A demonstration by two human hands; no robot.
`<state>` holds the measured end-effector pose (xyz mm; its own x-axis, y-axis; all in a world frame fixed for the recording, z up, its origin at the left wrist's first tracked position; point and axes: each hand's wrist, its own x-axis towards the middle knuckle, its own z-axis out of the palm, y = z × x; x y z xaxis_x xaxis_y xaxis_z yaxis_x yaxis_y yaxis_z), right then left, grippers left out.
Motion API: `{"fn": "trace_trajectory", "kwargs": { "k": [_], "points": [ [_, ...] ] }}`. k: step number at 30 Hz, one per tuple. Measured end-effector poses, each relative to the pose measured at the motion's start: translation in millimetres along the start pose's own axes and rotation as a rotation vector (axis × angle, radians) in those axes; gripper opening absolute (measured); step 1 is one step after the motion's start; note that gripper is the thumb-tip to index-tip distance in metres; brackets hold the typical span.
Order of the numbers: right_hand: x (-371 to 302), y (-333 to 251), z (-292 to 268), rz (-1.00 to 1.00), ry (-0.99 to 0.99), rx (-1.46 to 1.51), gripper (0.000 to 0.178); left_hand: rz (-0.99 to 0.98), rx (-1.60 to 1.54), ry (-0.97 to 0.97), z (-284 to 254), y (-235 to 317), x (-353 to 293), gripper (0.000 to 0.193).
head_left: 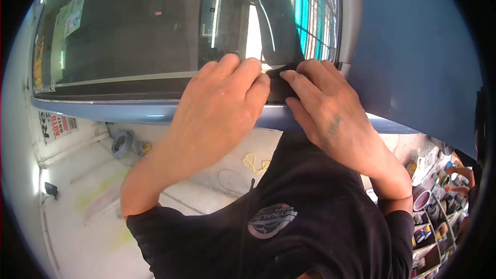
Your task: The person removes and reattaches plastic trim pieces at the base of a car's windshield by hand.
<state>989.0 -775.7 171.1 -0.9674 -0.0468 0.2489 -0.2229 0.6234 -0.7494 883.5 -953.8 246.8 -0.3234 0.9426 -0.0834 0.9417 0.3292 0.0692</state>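
Both my hands are at the lower edge of a car's dark, reflective glass (144, 31), over the black trim strip (113, 90) along its bottom. My left hand (217, 103) is closed, its fingers curled and its thumb pressed beside the index finger; what they hold, if anything, is hidden. Close to its right, my right hand (333, 103) bends its fingers at the glass corner. Its index fingertip touches a thin black edge (278, 71) that looks lifted between the hands. I cannot tell whether this edge is film or rubber.
The blue car body (150, 111) runs below the trim, and a large blue panel (413, 57) rises at right. Yellow cord (254, 163) lies on the pale floor. Shelves of cans and tape rolls (431, 217) stand at lower right, near another person's hands (462, 178).
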Motion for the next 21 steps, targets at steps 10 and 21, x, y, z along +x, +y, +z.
{"fn": "trace_trajectory", "kwargs": {
  "k": [10, 21],
  "points": [
    [0, 7, 5, -0.071, 0.079, -0.072, 0.029, 0.150, 0.128, 0.140, 15, -11, -9, 0.031],
    [3, 5, -2, 0.016, -0.040, -0.016, 0.047, -0.095, -0.068, -0.180, -10, 0, 10, 0.039]
  ]
}}
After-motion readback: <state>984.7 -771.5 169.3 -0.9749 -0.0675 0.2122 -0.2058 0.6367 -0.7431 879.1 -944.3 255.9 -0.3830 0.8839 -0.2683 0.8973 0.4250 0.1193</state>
